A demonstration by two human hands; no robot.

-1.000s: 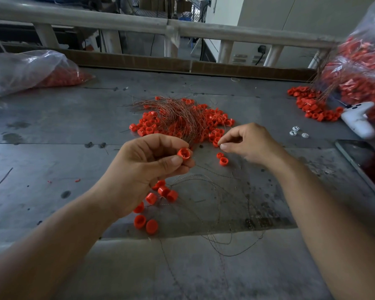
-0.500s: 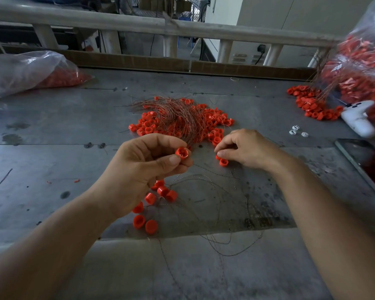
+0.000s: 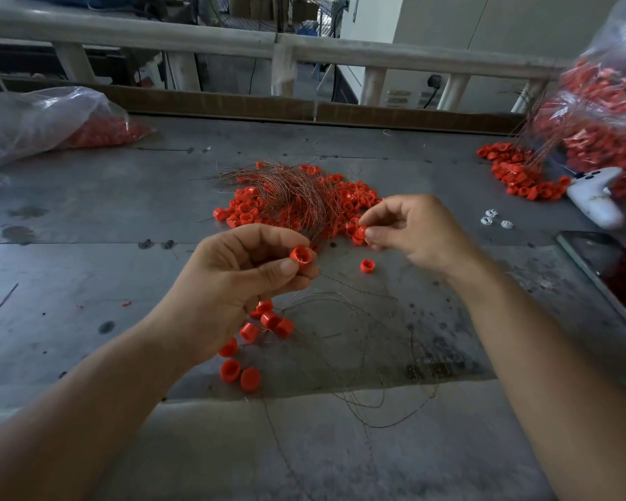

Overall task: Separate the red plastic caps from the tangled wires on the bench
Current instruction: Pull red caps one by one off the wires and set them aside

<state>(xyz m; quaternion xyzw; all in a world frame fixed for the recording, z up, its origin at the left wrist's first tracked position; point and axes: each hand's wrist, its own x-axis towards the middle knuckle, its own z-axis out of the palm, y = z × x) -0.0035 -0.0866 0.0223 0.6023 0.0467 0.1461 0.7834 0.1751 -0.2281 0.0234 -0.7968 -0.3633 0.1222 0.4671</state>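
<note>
Red cap (image 3: 300, 255) pinched in left hand (image 3: 232, 283); right hand (image 3: 409, 229) pinches another cap (image 3: 358, 233), half hidden.

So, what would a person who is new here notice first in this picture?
Probably the heap of red caps tangled with thin wires in the middle of the bench. In front, the left hand pinches a single cap and the right hand pinches a second cap by the heap's edge.

The left hand (image 3: 232, 287) pinches one red cap (image 3: 300, 255) between thumb and fingertips above the desk (image 3: 87, 247). The right hand (image 3: 409, 231) pinches another cap (image 3: 360, 233) at the near right edge of the wire tangle (image 3: 297, 197). Loose caps (image 3: 257, 338) lie under the left wrist, thin wires (image 3: 358, 356) beside them.
</note>
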